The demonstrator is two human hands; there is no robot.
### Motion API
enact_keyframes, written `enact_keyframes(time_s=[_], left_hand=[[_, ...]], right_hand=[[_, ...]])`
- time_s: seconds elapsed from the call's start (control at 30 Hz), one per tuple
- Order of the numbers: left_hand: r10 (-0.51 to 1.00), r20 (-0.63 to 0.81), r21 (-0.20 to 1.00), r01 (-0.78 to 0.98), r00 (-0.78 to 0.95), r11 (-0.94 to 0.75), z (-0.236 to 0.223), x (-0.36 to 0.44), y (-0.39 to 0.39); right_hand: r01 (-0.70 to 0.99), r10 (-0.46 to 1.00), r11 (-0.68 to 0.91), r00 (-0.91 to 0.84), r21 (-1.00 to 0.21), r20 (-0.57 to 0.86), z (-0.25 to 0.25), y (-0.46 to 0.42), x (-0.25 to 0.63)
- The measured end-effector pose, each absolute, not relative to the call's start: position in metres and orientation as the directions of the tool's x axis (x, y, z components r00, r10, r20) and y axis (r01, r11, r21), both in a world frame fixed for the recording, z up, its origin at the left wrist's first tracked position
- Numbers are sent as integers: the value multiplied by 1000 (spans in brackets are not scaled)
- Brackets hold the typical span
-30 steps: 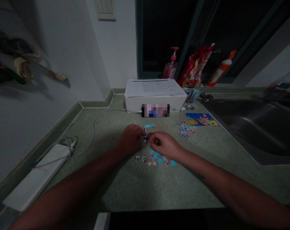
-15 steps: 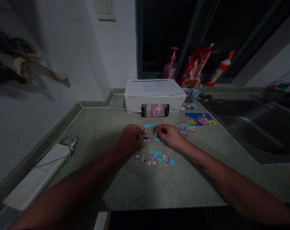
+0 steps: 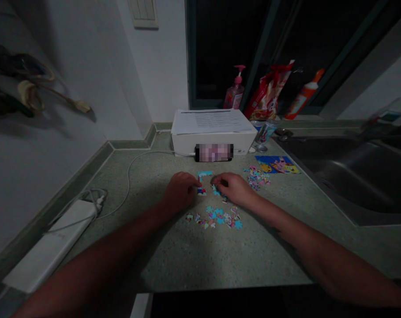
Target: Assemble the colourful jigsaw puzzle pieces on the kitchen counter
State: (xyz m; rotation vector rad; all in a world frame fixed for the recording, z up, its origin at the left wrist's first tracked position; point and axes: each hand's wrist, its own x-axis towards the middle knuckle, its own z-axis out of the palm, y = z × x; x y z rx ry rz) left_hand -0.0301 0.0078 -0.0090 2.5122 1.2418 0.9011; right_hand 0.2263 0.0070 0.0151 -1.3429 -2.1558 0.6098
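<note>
My left hand (image 3: 179,191) is closed, its fingertips resting on the left side of a corner of joined jigsaw pieces (image 3: 204,173), light blue along the top and red and blue down the left. Just right of that, my right hand (image 3: 232,186) is pinched; a small dark shape shows at its fingertips, too dim to name. Some loose jigsaw pieces (image 3: 216,191) lie under and beside the right fingers. Closer to me is a spread of jigsaw pieces (image 3: 216,215) in light blue and mixed colours. Beyond my right wrist is another heap of pieces (image 3: 257,178).
A phone (image 3: 214,153) leans on a white box (image 3: 183,143) with paper on top. A bright picture card (image 3: 278,164) lies near the sink (image 3: 352,185). At left, a power strip (image 3: 51,243) trails a white cable (image 3: 129,179). A pump bottle (image 3: 234,93) stands behind.
My right hand has shifted very slightly, still pinched beside the joined pieces. My left hand keeps its place. The whole view has moved a little.
</note>
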Motion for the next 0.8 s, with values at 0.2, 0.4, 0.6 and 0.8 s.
enact_keyframes(time_s=[0.2, 0.4, 0.6, 0.8], left_hand=[[779, 428, 437, 649, 459, -623, -9, -31, 7], [773, 435, 424, 652, 463, -629, -5, -27, 5], [735, 446, 410, 614, 510, -675, -3, -22, -2], [718, 423, 401, 596, 553, -696, 0, -23, -3]], right_hand=[[645, 892, 397, -437, -652, 111, 19, 3, 229], [508, 919, 289, -385, -812, 86, 19, -1, 225], [372, 949, 197, -304, -907, 81, 14, -4, 217], [310, 942, 179, -328, -934, 72, 10, -7, 208]])
